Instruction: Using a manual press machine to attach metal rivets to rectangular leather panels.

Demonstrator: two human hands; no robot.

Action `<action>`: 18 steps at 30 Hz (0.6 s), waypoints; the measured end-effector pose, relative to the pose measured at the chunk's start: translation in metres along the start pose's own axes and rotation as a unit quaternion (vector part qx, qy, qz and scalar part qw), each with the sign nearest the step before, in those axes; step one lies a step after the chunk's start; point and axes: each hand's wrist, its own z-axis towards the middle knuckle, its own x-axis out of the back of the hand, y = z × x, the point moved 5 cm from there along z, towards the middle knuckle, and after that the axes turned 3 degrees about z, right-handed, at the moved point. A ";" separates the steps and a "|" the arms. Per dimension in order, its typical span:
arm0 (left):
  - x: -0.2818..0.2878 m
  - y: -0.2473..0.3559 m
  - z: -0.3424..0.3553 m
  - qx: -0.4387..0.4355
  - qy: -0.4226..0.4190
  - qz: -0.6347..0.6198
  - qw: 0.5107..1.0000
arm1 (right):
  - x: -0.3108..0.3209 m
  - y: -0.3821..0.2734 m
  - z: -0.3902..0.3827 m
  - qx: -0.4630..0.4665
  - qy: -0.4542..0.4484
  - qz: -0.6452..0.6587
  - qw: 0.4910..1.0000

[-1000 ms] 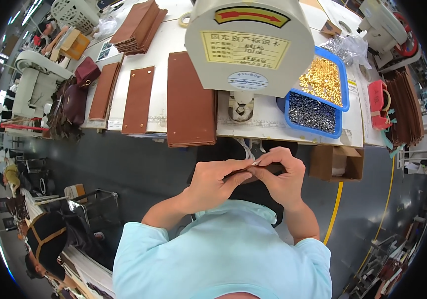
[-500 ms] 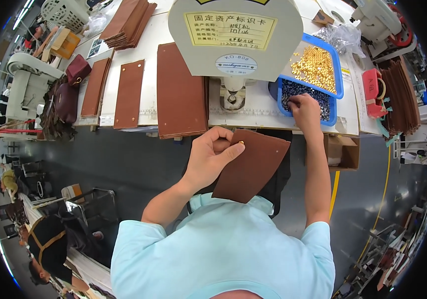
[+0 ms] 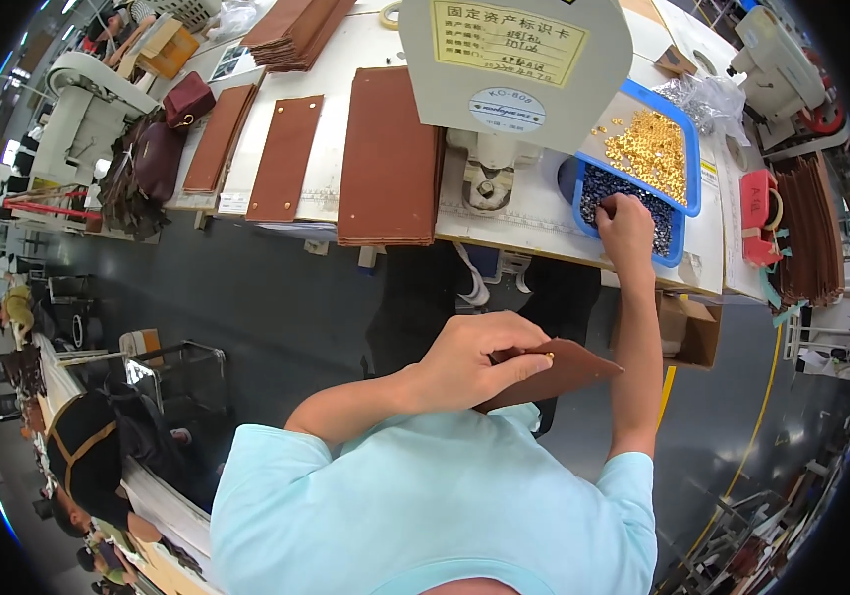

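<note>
My left hand (image 3: 479, 362) grips a brown leather panel (image 3: 573, 373) low in front of my body, tilted so I see it at a slant. A small gold rivet cap (image 3: 550, 355) shows at its corner by my thumb. On the right, my right hand (image 3: 627, 226) reaches into a blue tray (image 3: 674, 254) of small dark, shiny metal pieces (image 3: 611, 185). Its fingers are pinched together; what lies between them is too small to make out. Just behind, a second blue tray (image 3: 693, 164) holds gold rivet caps (image 3: 651, 154).
A pale press machine (image 3: 499, 74) rises over the table's front edge, its lower die (image 3: 489, 186) beneath. To its left are a stack of brown panels (image 3: 390, 159) and a panel with gold caps at its corners (image 3: 287, 159). A red tape dispenser (image 3: 758, 213) stands right.
My left hand has drawn the panel down toward my body and tilted it. The right hand stays over the dark pieces, fingers pinched. The whole view has shifted slightly.
</note>
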 end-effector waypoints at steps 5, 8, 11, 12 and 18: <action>0.001 0.017 0.000 -0.205 0.031 0.086 0.975 | -0.001 0.007 0.001 0.025 0.007 -0.008 1.000; 0.017 0.015 0.009 -0.191 0.031 0.056 0.980 | -0.001 0.008 -0.002 0.033 -0.002 -0.002 0.999; 0.032 0.002 0.017 -0.132 0.036 0.013 0.991 | -0.001 0.010 0.000 0.047 0.009 0.015 0.999; 0.035 -0.004 0.017 -0.130 0.053 0.008 0.990 | 0.002 0.007 0.002 0.039 0.009 0.028 0.999; 0.028 -0.020 0.018 -0.118 0.081 0.013 0.990 | 0.001 0.010 0.002 0.007 0.015 0.066 0.998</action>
